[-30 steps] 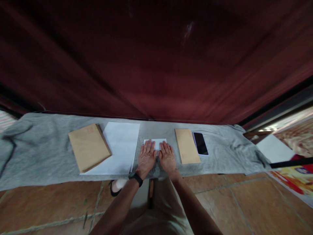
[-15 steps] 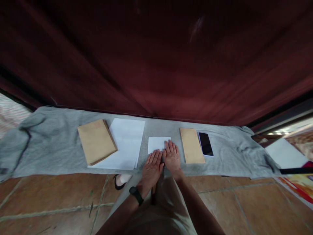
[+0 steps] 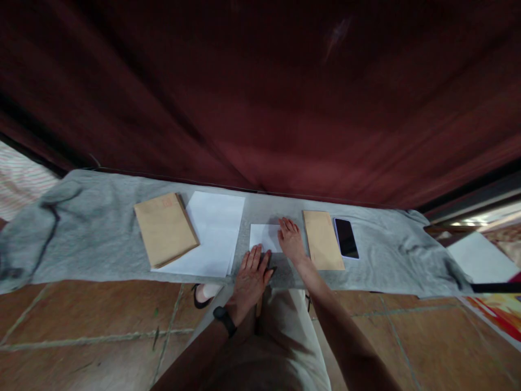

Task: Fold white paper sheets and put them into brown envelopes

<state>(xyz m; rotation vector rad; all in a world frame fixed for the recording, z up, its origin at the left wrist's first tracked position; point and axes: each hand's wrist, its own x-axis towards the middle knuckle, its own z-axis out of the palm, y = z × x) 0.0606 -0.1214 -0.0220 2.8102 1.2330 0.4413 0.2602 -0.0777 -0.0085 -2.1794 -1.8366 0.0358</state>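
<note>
A small white folded sheet of paper [image 3: 264, 232] lies flat on the grey cloth in front of me. My left hand [image 3: 251, 276] is spread open, palm down, with its fingertips on the paper's near edge. At the sheet's right side, my right hand [image 3: 291, 240] rests palm down with its fingers slightly bent and apart. It covers the paper's right end, so that part is hidden. A dark thin object [image 3: 272, 269] shows beside my left thumb; its kind I cannot make out.
Larger white sheets [image 3: 214, 233] lie to the left, partly under a stack of brown envelopes [image 3: 166, 231]. To the right are another brown envelope [image 3: 323, 240] and a phone [image 3: 346, 238]. Grey cloth [image 3: 391, 250] covers the narrow surface, backed by a dark red panel [image 3: 260, 108].
My right hand has moved up and right, from beside my left hand to the paper's right end, its fingers now more bent. My left hand stays at the near edge. The view shifted slightly.
</note>
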